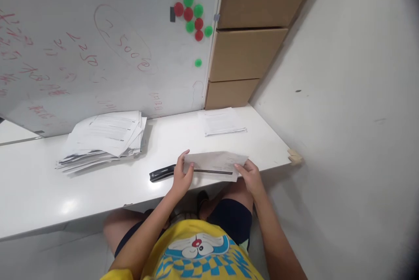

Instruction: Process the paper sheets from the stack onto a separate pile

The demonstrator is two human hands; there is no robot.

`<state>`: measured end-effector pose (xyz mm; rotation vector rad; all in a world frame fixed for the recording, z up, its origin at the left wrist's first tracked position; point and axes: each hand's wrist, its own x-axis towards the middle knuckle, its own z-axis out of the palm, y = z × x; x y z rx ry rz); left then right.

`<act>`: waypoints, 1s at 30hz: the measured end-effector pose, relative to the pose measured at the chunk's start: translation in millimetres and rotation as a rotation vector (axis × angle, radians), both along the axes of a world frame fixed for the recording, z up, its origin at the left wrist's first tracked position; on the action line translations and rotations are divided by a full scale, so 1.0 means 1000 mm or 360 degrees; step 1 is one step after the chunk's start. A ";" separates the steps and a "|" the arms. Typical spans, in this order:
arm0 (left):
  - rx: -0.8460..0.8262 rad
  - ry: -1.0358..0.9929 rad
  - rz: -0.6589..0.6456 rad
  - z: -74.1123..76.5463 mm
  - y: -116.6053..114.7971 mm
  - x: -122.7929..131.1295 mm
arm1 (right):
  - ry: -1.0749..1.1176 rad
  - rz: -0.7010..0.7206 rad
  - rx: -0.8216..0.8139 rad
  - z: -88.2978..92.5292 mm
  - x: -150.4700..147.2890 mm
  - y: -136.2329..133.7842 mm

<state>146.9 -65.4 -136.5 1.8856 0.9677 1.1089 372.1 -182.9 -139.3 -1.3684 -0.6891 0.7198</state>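
Note:
My left hand (183, 174) grips the left edge of a printed paper (214, 161), thumb on top and fingers behind. My right hand (251, 175) pinches the same paper at its right edge. Held nearly level, the paper is over the front edge of the white table; whether it is one sheet or more I cannot tell. A dark strip runs along its lower part. Just left of my left hand lies a glossy black long object (162, 173) that looks like a stapler, its right end hidden behind the hand.
A thick, uneven stack of printed papers (104, 133) lies on the white table (29, 184) at left. A thin paper pile (224, 122) lies at back right. Behind stand a whiteboard (131, 92) with red and green magnets and stacked cardboard boxes (250, 53). A wall (353, 96) bounds the right.

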 end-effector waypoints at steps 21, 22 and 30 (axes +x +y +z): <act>0.0674 0.1399 -0.0258 -0.002 0.038 -0.093 | 0.0298 0.0632 -0.0548 -0.007 -0.009 -0.009; 0.0710 0.1379 -0.0256 -0.005 0.038 -0.094 | 0.0260 0.0635 -0.0548 -0.008 -0.010 -0.008; 0.0813 0.1299 -0.0285 -0.010 0.039 -0.098 | 0.0097 0.0684 -0.0502 -0.006 -0.027 0.005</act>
